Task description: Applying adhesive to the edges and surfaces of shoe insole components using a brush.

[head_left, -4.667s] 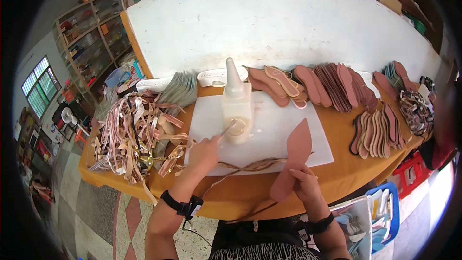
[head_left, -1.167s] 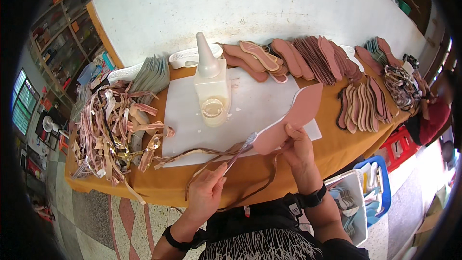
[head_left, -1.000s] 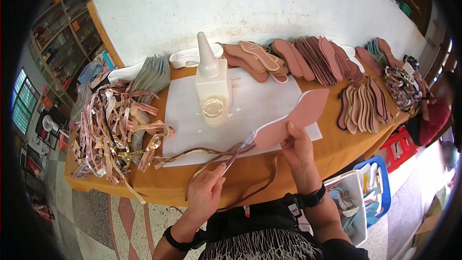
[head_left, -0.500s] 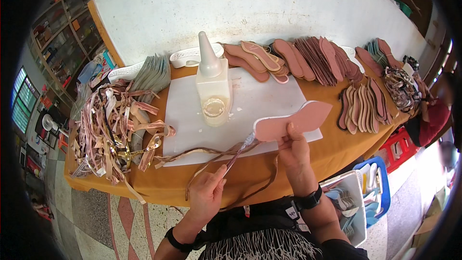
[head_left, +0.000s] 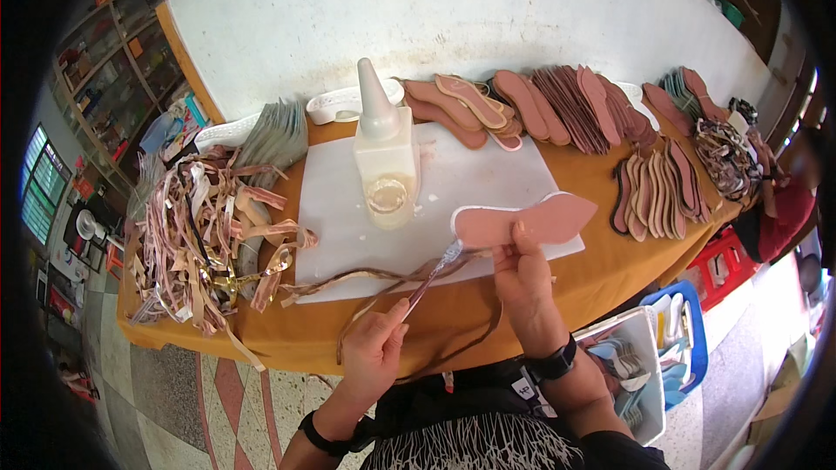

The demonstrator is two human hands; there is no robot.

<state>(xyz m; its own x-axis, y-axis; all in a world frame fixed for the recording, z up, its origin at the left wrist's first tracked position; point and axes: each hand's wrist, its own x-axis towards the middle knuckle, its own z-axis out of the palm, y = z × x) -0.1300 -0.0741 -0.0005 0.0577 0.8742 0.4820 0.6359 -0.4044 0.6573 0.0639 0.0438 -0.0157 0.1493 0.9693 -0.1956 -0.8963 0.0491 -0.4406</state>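
My left hand (head_left: 373, 350) pinches the thin handle of a brush (head_left: 428, 281), whose tip is coated in white paste. That tip is at the lower left edge of a pink shoe insole (head_left: 514, 219); whether it touches is hard to tell. Thumb and fingers of my right hand (head_left: 525, 283) grip the insole from below, pink face up, with a white line along its rim. Beyond them a cream plastic glue bottle (head_left: 383, 161) with a tall cone top stands on a white sheet (head_left: 326, 183). Brown straps (head_left: 357, 274) trail across the sheet's near edge.
A tangled heap of straps (head_left: 200, 239) covers the table's left end. Rows of insoles (head_left: 566, 109) line the back, with more insoles (head_left: 657, 191) at the right. Beside the table stand a white bin (head_left: 649, 357), a blue crate (head_left: 697, 331) and a person in maroon (head_left: 788, 222).
My right hand has shifted slightly left with the insole, which has tilted a little. The brush has moved slightly along the insole's left end; my left hand stays nearly in place.
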